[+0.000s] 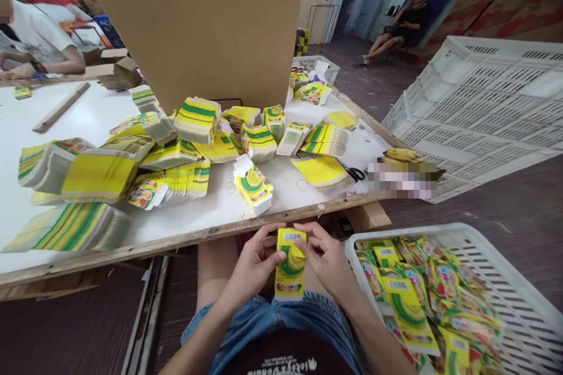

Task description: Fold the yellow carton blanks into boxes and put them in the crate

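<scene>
Over my lap, a small yellow and green carton (pixel 290 269) with a barcode near its top is held between both hands. My left hand (pixel 259 255) grips its left edge, thumb on the front face. My right hand (pixel 323 252) pinches its upper right side, the thumb by a small yellow flap. Just beyond, on the table, lies an erected carton (pixel 254 184) with white flaps standing out. Stacks of flat yellow cartons (pixel 176 181) spread across the table behind and to the left.
A white plastic basket (pixel 519 310) full of filled-looking cartons stands at my right. Black scissors (pixel 354 173) and bananas (pixel 400 156) lie near the table's right end. A large cardboard box (pixel 197 23) rises behind the stacks. White crates (pixel 484 99) stand right; two people are further off.
</scene>
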The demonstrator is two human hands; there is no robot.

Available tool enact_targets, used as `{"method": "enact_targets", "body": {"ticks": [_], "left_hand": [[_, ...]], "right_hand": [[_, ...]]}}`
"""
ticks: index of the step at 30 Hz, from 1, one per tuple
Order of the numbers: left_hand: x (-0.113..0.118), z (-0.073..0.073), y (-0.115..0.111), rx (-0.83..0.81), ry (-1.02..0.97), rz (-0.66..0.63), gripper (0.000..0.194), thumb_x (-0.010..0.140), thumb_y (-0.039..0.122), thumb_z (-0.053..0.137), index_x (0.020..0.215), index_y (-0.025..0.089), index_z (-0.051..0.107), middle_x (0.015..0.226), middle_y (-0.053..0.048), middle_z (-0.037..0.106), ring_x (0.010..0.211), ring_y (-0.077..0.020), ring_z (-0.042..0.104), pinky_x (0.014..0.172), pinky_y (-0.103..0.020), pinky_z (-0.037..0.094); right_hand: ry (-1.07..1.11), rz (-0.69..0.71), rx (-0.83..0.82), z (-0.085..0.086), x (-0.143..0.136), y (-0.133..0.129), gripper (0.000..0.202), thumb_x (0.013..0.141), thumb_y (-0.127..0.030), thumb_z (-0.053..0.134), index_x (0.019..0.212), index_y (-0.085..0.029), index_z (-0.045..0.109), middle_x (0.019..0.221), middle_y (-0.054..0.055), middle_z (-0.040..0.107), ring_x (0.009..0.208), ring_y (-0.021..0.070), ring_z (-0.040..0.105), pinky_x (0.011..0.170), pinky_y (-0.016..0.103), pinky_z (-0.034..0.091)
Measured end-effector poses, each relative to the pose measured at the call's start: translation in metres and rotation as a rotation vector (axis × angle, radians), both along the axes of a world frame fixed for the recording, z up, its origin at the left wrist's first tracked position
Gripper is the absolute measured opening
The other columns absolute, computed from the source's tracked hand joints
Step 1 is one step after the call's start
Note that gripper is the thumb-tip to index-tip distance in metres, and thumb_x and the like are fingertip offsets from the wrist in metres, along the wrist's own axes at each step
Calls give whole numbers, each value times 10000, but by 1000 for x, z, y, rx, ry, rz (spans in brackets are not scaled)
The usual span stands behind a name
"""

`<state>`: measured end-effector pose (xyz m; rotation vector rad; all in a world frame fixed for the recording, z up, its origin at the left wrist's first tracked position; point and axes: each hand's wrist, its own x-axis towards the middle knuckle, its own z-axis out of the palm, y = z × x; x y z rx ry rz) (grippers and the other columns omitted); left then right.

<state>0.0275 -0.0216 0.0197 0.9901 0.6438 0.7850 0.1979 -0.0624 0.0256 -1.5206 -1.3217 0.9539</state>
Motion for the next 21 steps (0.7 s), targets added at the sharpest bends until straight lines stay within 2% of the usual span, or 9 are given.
{"method": "enact_targets", "body": {"ticks": [3,7,10,12,14,15,16,18,21], "left_hand": [[6,1,-3,2,-36,-4,465,785,247,726,1201,187,529,954,-90,738,866,-224,704,750,-295,528],[23,1,-10,99,-10,12,378,821,240,680,1174,196,551,1003,-94,732,924,-237,699,795,-325,543],[26,4,3,396,206,96,352,874,238,600,1224,212,565,1181,-118,677,1114,-257,634,975,-410,493],[19,3,24,661,448,256,392,863,242,610,1252,223,569,1322,-120,599,1257,-275,532,1100,-472,379],[7,-2,49,836,638,417,502,827,245,650,1311,193,528,1423,-146,509,1373,-310,396,1150,-524,286],[2,-5,61,876,715,458,545,802,251,675,1320,172,523,1440,-160,490,1394,-330,362,1150,-547,276],[-3,-9,71,903,777,471,536,787,254,690,1295,160,549,1412,-165,523,1375,-347,393,1138,-567,291],[-11,-16,83,930,834,461,393,808,248,665,1190,156,636,1319,-165,611,1295,-351,500,1092,-562,375],[-17,-20,83,957,834,467,227,878,238,577,1050,174,710,1186,-146,700,1153,-323,629,1010,-519,482]], "right_hand": [[64,-77,102,-3,1,0,240,877,-377,602,1024,-219,707,1011,72,718,936,241,652,805,333,503],[143,-108,107,6,5,-5,219,861,-384,626,979,-226,722,1018,69,722,954,253,653,836,365,509],[-192,-269,224,25,33,-20,189,861,-386,614,888,-243,736,935,80,721,895,270,634,841,415,471],[-556,-460,271,37,63,-34,236,857,-425,598,893,-243,743,899,114,703,876,304,604,858,475,420],[-887,-605,207,43,92,-47,347,829,-517,587,938,-235,756,929,160,668,913,369,564,839,537,379],[-982,-621,156,42,102,-52,404,805,-569,585,971,-243,756,934,167,658,924,396,550,820,558,369],[-1013,-605,131,40,108,-55,437,796,-599,570,979,-249,756,921,162,656,920,403,549,809,560,370],[-902,-508,112,32,105,-53,432,801,-600,555,962,-251,752,891,133,677,883,370,579,800,523,398],[-508,-350,77,19,71,-36,337,818,-524,586,896,-236,743,880,89,723,792,280,629,767,419,456]]}}
